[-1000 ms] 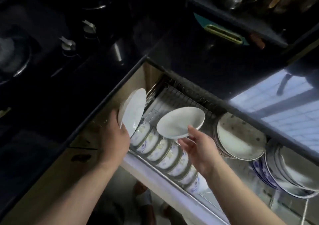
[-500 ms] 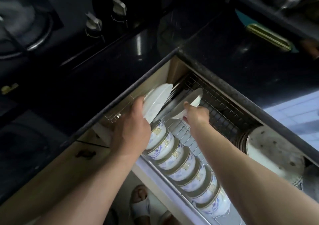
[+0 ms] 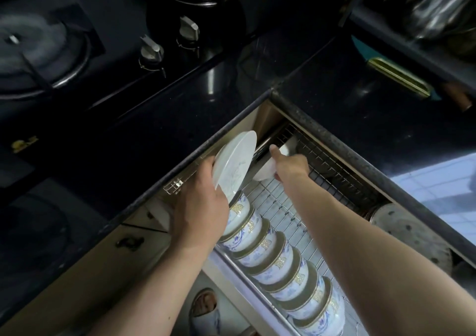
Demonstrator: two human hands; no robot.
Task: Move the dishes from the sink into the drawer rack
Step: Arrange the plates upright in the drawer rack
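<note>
A dark table carries a gas hob point(image 3: 38, 49) at its far left corner, with two metal knobs point(image 3: 152, 52) just beside it. Below the table's front edge, a drawer rack point(image 3: 334, 175) of wire mesh stands pulled out. The left hand point(image 3: 201, 206) holds a white plate point(image 3: 235, 163) by its rim, fingers curled round the edge, tilted over the rack's left end. A row of blue-patterned bowls point(image 3: 278, 261) stands on edge along the rack's near side. To the right, the right hand point(image 3: 291, 165) reaches toward the rack's back left corner, fingers gripping a second white dish point(image 3: 265, 172), mostly hidden. A speckled plate point(image 3: 409, 232) lies at the rack's right end. Both white dishes look stiff, smooth, probably slippery and breakable, so a firm rim hold seems wisest.
</note>
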